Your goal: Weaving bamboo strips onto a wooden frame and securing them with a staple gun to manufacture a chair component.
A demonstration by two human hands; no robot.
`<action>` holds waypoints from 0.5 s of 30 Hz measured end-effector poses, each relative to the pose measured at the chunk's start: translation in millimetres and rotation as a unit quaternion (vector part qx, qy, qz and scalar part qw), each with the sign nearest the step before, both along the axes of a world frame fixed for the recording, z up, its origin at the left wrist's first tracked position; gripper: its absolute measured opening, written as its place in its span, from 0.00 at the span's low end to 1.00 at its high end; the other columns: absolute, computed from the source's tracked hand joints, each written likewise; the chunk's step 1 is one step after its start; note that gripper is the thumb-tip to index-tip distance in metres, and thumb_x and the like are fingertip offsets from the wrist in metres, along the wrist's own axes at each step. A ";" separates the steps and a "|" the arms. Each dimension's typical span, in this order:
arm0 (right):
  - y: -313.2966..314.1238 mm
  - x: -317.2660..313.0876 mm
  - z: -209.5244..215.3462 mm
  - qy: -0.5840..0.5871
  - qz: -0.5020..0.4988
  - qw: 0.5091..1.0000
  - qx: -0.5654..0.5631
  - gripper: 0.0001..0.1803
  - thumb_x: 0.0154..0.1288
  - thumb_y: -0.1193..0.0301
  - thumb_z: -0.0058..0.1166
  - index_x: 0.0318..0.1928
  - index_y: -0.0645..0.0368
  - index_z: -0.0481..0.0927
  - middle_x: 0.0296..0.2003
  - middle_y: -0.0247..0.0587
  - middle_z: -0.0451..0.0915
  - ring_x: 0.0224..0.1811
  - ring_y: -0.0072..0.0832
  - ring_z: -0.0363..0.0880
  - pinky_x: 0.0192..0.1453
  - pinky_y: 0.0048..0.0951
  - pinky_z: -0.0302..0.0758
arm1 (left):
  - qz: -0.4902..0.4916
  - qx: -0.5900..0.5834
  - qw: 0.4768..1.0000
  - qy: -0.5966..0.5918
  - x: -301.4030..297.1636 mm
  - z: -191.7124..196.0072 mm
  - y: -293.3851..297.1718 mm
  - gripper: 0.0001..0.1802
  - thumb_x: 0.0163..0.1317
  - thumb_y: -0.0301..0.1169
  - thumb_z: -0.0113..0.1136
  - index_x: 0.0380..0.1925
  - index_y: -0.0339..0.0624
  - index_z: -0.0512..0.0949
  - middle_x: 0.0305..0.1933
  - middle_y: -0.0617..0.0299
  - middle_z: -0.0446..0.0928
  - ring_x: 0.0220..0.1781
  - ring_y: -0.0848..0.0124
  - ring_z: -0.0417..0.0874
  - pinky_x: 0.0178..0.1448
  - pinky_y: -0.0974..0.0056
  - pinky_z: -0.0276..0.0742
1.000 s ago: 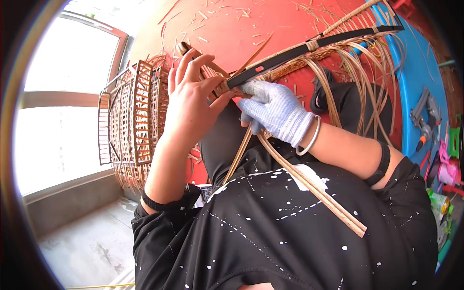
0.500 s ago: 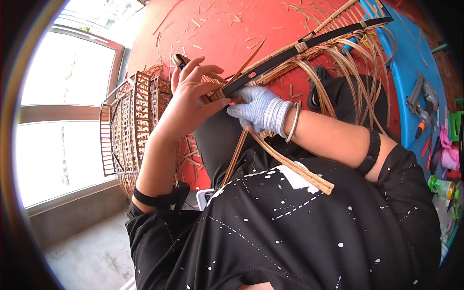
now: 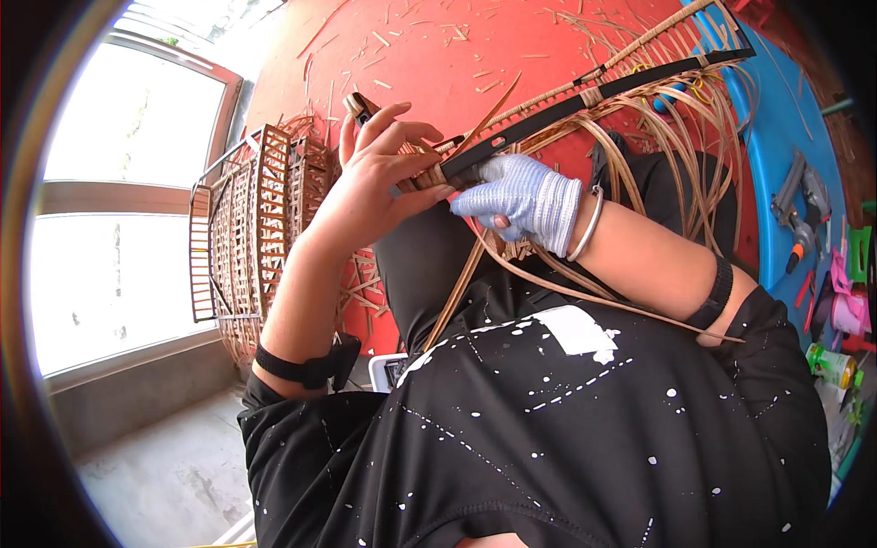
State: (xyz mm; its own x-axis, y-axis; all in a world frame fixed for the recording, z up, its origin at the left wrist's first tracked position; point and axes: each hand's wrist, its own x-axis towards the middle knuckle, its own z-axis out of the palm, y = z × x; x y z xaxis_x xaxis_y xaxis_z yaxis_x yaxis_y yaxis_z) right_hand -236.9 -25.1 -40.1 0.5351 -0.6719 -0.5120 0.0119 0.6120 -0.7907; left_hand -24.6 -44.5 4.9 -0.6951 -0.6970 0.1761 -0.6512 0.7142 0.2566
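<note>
A long black-edged wicker frame (image 3: 548,117) runs from my hands up to the far right, with woven ribs along one side. My bare left hand (image 3: 388,169) is closed around its near left end, thumb and fingers pinching the wrapped part. Against the underside of the same end is my right hand (image 3: 525,199), in a pale blue and white knitted glove, fingers curled in on a wicker strip (image 3: 630,306). That strip bows out below the glove toward my right sleeve. More strips (image 3: 454,297) hang down over my lap. The right fingertips are partly hidden by the frame.
Loose strips (image 3: 671,151) loop from the frame's far half. At left stands a slatted wicker piece (image 3: 247,219) beside the window. Offcuts lie scattered on the red floor (image 3: 411,55). A blue table (image 3: 776,164) at right carries a pruner-like hand tool (image 3: 795,201).
Both hands and the frame have shifted slightly to the right in view. The strip ends that lay bundled over my shirt have swung up and right, one now reaching my right sleeve.
</note>
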 end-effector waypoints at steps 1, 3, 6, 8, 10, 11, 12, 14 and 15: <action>-0.2 -0.5 1.2 0.011 0.014 1.000 -0.006 0.10 0.61 0.70 0.65 0.39 0.57 0.78 0.16 0.33 0.69 0.13 0.20 0.65 0.13 0.27 0.58 | -0.003 -0.005 1.000 0.001 0.2 -1.1 0.4 0.19 0.56 0.44 0.72 0.44 0.48 0.88 0.60 0.68 0.76 0.78 0.57 0.59 0.78 0.36 0.39; 1.4 0.2 4.9 0.029 0.032 0.999 -0.023 0.10 0.61 0.69 0.65 0.40 0.57 0.77 0.15 0.33 0.69 0.12 0.20 0.65 0.13 0.28 0.58 | -0.007 -0.011 1.000 0.004 0.7 -3.2 1.9 0.20 0.55 0.44 0.73 0.45 0.48 0.88 0.60 0.69 0.76 0.77 0.57 0.60 0.78 0.36 0.40; 5.7 -2.7 11.8 0.041 0.043 0.998 -0.012 0.12 0.62 0.68 0.63 0.42 0.57 0.75 0.15 0.33 0.67 0.12 0.21 0.64 0.12 0.29 0.58 | -0.006 -0.013 1.000 0.022 0.2 -7.1 5.9 0.20 0.55 0.44 0.73 0.45 0.49 0.88 0.59 0.70 0.76 0.77 0.57 0.61 0.78 0.35 0.40; 8.3 -3.5 15.2 0.033 0.036 0.999 0.020 0.14 0.62 0.67 0.62 0.43 0.58 0.74 0.15 0.33 0.66 0.12 0.22 0.66 0.12 0.29 0.61 | -0.015 -0.019 0.999 0.031 -0.1 -8.6 7.6 0.20 0.54 0.45 0.73 0.45 0.50 0.87 0.58 0.72 0.77 0.77 0.58 0.61 0.78 0.34 0.41; 12.7 -2.8 17.0 0.097 0.064 0.993 -0.034 0.14 0.62 0.67 0.62 0.44 0.58 0.74 0.16 0.33 0.67 0.13 0.22 0.67 0.13 0.29 0.62 | -0.019 -0.031 0.999 0.027 -1.0 -9.5 8.9 0.19 0.53 0.45 0.73 0.43 0.50 0.87 0.58 0.71 0.77 0.77 0.58 0.61 0.77 0.33 0.41; 14.1 -3.1 17.8 0.132 0.074 0.986 -0.064 0.14 0.62 0.67 0.62 0.44 0.58 0.73 0.17 0.33 0.67 0.13 0.22 0.67 0.13 0.29 0.63 | -0.021 -0.039 0.999 0.026 -1.4 -9.5 9.4 0.19 0.53 0.45 0.73 0.43 0.50 0.87 0.57 0.71 0.77 0.76 0.58 0.61 0.77 0.33 0.41; 15.3 -3.1 18.3 0.141 0.078 0.982 -0.095 0.16 0.62 0.68 0.62 0.47 0.59 0.73 0.17 0.34 0.68 0.14 0.23 0.69 0.14 0.29 0.65 | -0.020 -0.037 0.998 0.036 -2.0 -9.5 10.2 0.19 0.53 0.45 0.73 0.42 0.50 0.87 0.57 0.71 0.77 0.76 0.58 0.62 0.77 0.31 0.41; 16.0 -6.3 20.3 0.130 0.093 0.983 -0.095 0.19 0.63 0.68 0.61 0.51 0.59 0.73 0.18 0.34 0.69 0.14 0.23 0.68 0.14 0.29 0.66 | -0.017 -0.035 0.999 0.033 -2.5 -8.8 11.7 0.19 0.52 0.40 0.74 0.43 0.46 0.87 0.60 0.69 0.77 0.76 0.56 0.62 0.78 0.37 0.42; 17.2 -7.8 21.3 0.133 0.098 0.982 -0.092 0.20 0.63 0.68 0.61 0.53 0.59 0.73 0.18 0.34 0.69 0.14 0.22 0.68 0.14 0.29 0.66 | -0.017 -0.033 0.999 0.032 -2.5 -8.5 12.6 0.19 0.51 0.38 0.74 0.43 0.45 0.87 0.61 0.68 0.77 0.76 0.55 0.61 0.78 0.40 0.42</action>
